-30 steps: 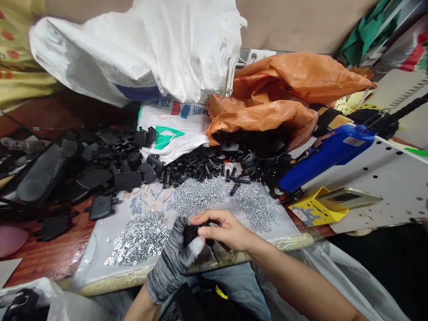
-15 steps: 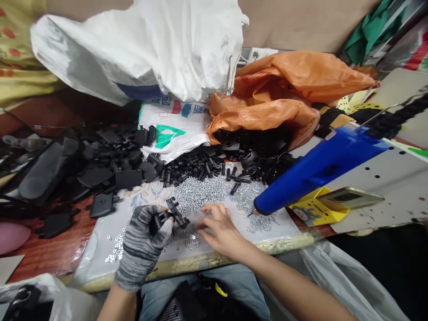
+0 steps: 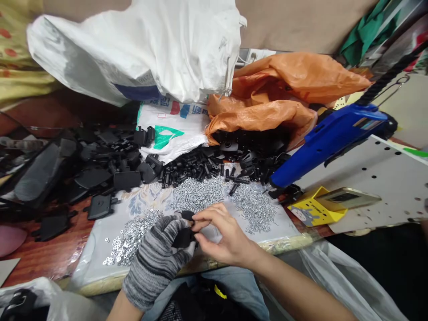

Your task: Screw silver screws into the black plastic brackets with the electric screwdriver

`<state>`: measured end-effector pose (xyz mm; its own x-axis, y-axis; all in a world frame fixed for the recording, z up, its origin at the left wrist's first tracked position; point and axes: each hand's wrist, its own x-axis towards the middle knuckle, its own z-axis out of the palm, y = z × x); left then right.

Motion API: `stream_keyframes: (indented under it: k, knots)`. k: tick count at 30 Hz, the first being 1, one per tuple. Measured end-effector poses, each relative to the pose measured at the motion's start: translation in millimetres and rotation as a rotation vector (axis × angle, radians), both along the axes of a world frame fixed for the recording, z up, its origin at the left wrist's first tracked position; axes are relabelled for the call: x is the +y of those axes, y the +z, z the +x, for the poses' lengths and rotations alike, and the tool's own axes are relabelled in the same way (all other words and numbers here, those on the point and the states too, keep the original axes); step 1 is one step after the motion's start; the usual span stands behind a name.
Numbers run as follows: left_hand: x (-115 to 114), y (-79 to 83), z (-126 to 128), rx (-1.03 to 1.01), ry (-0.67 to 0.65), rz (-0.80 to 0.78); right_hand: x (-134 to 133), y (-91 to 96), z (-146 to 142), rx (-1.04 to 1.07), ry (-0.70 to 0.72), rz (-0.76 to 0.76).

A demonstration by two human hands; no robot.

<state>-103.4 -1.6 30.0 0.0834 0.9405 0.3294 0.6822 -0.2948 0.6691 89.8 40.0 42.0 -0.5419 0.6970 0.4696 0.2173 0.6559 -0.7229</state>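
Note:
My left hand [image 3: 155, 261], in a grey striped knit glove, is closed around a black plastic part [image 3: 183, 238] above the front of the work surface. My bare right hand [image 3: 224, 234] meets it from the right, thumb and fingers pinched at the part's edge. Whatever lies between those fingertips is too small or hidden to name. Left of the glove spreads a heap of small metal washers [image 3: 129, 238]. Behind the hands lies a pile of small screws [image 3: 199, 192], with a second screw pile [image 3: 256, 207] to the right.
A blue electric screwdriver [image 3: 321, 145] hangs at the right above a yellow box [image 3: 316, 211] with a phone [image 3: 351, 196] on it. Black plastic parts [image 3: 100, 178] are heaped at left and back. White sacks [image 3: 150, 49] and an orange sack [image 3: 267, 102] stand behind.
Both hands have come together: the left moved right and lower with the black part, the right closed in on it. The blue screwdriver has swung up and to the right.

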Motion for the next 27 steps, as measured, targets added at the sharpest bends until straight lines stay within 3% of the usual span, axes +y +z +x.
stream_keyframes:
  k: [3, 5, 7, 9, 10, 11, 14, 16, 23, 27]
  knots:
    - [-3.2, -1.0, 10.7, -0.244, -0.045, -0.132, -9.0, 11.1, 5.6, 0.036, 0.016, -0.183]
    - [-3.9, -3.4, 22.8, -0.392, -0.042, -0.18, -6.0, 22.5, 18.1, 0.0, -0.073, -0.093]
    - [-3.9, -7.7, 36.4, -0.562, -0.045, -0.301, 10.5, 36.4, 43.2, 0.095, -0.407, 0.21]
    - [-4.0, -14.0, 48.6, -0.768, -0.102, -0.544, 40.1, 49.2, 80.7, 0.363, -0.922, 0.544]
    - [-4.2, -17.8, 53.7, -0.854, -0.13, -0.652, 57.5, 53.9, 101.8, 0.418, -1.127, 0.562]
    - [-4.4, -22.0, 58.1, -0.913, -0.135, -0.714, 74.8, 56.9, 122.0, 0.446, -1.221, 0.508]
    - [-3.9, -34.9, 68.3, -0.936, -0.07, -0.681, 111.2, 54.2, 158.3, 0.502, -1.035, 0.086]
    - [-2.4, -42.2, 73.7, -0.911, 0.003, -0.611, 113.9, 46.1, 150.5, 0.568, -0.9, -0.049]
    - [1.5, -47.1, 82.6, -0.868, 0.093, -0.549, 46.4, 34.7, 26.0, 0.733, -0.398, -0.384]
    - [2.0, -42.7, 83.5, -0.9, 0.105, -0.569, 28.7, 26.5, -4.9, 0.795, -0.258, -0.544]
